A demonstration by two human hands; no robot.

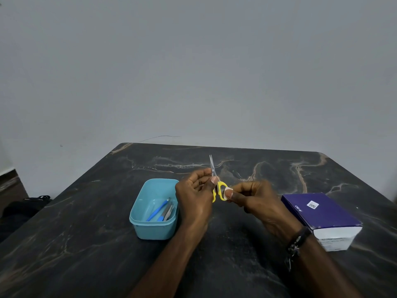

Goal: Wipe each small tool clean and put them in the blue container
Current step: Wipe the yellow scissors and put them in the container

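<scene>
Both hands pinch yellow-handled scissors point(217, 186), left hand point(194, 197) near blades, right hand point(253, 200) with wipe point(228, 188) on handle; purple box point(320, 214) label unreadable.

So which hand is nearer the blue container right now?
Left. The left hand holds the yellow scissors right beside the blue container, at its right wall. The right hand pinches the scissors' handle loop farther right, toward the purple box.
</scene>
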